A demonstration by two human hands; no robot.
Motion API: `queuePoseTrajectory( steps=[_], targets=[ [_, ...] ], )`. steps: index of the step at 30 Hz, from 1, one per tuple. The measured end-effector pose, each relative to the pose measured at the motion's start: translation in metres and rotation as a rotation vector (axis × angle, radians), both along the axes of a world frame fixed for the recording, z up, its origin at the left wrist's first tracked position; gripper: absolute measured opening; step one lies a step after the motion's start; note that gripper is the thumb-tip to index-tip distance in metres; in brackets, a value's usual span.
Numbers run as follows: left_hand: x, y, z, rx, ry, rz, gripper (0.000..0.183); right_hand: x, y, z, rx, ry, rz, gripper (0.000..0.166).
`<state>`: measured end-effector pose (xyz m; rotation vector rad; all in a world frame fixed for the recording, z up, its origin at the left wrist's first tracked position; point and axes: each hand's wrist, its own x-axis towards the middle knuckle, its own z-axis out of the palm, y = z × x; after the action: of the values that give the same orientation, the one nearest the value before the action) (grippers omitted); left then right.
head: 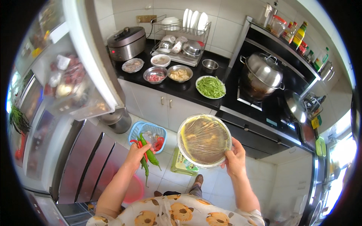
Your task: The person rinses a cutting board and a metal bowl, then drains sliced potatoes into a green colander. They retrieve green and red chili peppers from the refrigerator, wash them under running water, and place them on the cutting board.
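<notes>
My left hand [139, 154] is closed around several green chili peppers [150, 152] and red chili peppers [141, 146], held above a blue plastic basket. My right hand [236, 156] grips the rim of a round metal bowl [204, 141] covered with plastic wrap, with brownish food beneath it. On the black counter beyond are a plate of cut green vegetables [211, 87], a metal bowl of pale yellowish pieces [180, 74], a metal bowl of pinkish pieces [155, 75], a white bowl [160, 60] and a plastic-wrapped dish [133, 65].
An open refrigerator [90, 56] stands at the left, bagged food inside its door. The blue basket [162, 130], a green box [181, 165] and a pink basin [133, 189] are on the floor. A lidded pot [261, 76] sits on the stove; a dish rack [181, 56] and electric cooker [126, 43] stand behind.
</notes>
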<state>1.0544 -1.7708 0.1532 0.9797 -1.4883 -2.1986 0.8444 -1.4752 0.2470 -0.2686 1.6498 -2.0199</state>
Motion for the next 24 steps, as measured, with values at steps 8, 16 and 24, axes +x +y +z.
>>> queuePoseTrajectory(
  steps=[8,16,24],
  targets=[
    [-0.224,0.051,-0.057,0.237,-0.030,-0.015,0.030,-0.122,0.070,-0.011,0.026,0.020,-0.074,0.055],
    [-0.428,0.068,-0.095,0.341,0.020,0.114,0.027,-0.200,0.096,-0.032,0.009,0.053,-0.186,0.054],
    [-0.535,0.028,-0.118,0.474,0.005,0.160,0.029,-0.216,0.088,-0.042,0.034,0.006,-0.365,0.054]
  ],
)
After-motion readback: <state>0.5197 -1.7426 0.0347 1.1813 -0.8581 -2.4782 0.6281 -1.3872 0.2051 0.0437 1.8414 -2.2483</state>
